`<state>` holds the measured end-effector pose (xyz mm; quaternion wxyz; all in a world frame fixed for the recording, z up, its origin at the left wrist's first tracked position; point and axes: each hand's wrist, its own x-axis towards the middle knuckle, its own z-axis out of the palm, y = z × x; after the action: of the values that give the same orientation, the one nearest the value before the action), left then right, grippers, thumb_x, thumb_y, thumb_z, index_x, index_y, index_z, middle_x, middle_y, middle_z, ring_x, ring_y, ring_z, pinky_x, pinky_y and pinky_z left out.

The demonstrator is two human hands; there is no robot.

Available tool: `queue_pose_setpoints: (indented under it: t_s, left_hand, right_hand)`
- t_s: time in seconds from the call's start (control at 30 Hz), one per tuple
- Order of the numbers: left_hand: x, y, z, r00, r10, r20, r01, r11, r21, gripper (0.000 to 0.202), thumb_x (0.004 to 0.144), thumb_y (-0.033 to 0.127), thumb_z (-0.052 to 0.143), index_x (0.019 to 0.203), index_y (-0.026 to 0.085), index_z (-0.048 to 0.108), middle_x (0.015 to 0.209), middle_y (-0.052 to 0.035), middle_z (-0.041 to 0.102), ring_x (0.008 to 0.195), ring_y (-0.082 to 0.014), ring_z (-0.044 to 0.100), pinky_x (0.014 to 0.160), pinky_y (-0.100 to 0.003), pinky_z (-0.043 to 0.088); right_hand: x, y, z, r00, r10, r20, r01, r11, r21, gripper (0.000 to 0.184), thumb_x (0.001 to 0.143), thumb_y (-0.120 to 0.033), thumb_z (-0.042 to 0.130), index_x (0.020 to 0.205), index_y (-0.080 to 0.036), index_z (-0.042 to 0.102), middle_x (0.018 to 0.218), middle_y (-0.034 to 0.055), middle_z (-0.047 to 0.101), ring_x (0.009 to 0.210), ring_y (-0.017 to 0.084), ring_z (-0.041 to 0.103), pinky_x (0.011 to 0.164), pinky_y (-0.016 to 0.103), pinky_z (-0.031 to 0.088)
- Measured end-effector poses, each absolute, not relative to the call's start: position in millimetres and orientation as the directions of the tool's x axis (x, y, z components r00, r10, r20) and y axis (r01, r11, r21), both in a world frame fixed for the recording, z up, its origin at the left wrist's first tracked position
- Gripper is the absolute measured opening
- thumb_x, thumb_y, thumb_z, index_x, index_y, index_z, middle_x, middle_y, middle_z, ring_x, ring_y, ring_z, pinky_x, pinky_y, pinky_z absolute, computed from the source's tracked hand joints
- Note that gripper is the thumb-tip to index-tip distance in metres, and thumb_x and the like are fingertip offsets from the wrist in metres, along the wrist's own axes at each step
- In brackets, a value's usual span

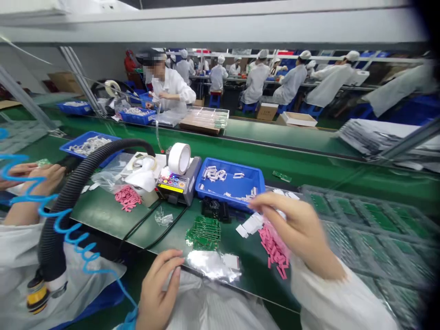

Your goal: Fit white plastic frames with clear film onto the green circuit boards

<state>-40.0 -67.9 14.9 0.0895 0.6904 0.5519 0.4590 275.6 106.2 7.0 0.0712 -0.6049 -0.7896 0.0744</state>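
Clear plastic bag [213, 265] lies at the near edge of the green surface [103, 211] — the left hand [158, 284] is just beside it, half open, holding nothing. Farther, the right hand [295, 224] hovers over pink strips [273, 250], fingers bent — too blurred to tell its grip. Behind stands a blue tray [254, 176].

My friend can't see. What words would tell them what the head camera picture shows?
A person's right hand, blurred, hovers over pink strips on a green workbench; the left hand rests by a clear plastic bag. Beyond sit green circuit boards and a blue tray.
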Motion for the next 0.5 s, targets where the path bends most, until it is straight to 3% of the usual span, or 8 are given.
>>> queue_pose_setpoints:
  t_s: [0.13, 0.27, 0.5]
  left_hand:
    - [-41.6, -56.5, 21.1, 0.033, 0.902, 0.430, 0.574, -0.369, 0.731, 0.018, 0.084, 0.016, 0.051, 0.089, 0.021, 0.068, 0.087, -0.0062, 0.071, 0.082, -0.0169, 0.067, 0.073, -0.025, 0.055]
    - [-46.8, -47.3, 24.4, 0.042, 0.982, 0.182, 0.454, -0.181, 0.872, 0.020, 0.086, 0.027, 0.050, 0.083, 0.022, 0.070, 0.086, -0.0059, 0.071, 0.082, -0.0179, 0.067, 0.075, -0.027, 0.054]
    - [-49.9, -33.6, 17.6, -0.033, 0.997, -0.070, 0.238, 0.076, 0.968, 0.029, 0.086, 0.040, 0.049, 0.079, 0.019, 0.069, 0.080, -0.0055, 0.068, 0.078, -0.0177, 0.062, 0.072, -0.028, 0.051]
  right_hand:
    - [249.0, 135.5, 22.2, -0.236, 0.972, 0.001, 0.942, 0.229, -0.244, 0.025, 0.084, -0.036, 0.060, 0.102, -0.018, 0.063, 0.105, 0.0083, 0.063, 0.093, 0.020, 0.060, 0.078, 0.033, 0.048]
    - [227.4, 159.7, 32.2, -0.256, 0.967, 0.014, 0.930, 0.250, -0.270, 0.031, 0.090, -0.034, 0.053, 0.116, -0.018, 0.055, 0.117, 0.0078, 0.057, 0.098, 0.019, 0.059, 0.083, 0.040, 0.051]
    - [201.4, 194.1, 30.9, -0.289, 0.957, -0.007, 0.895, 0.268, -0.358, 0.029, 0.090, -0.034, 0.054, 0.113, -0.017, 0.056, 0.113, 0.0068, 0.059, 0.093, 0.017, 0.060, 0.080, 0.038, 0.052]
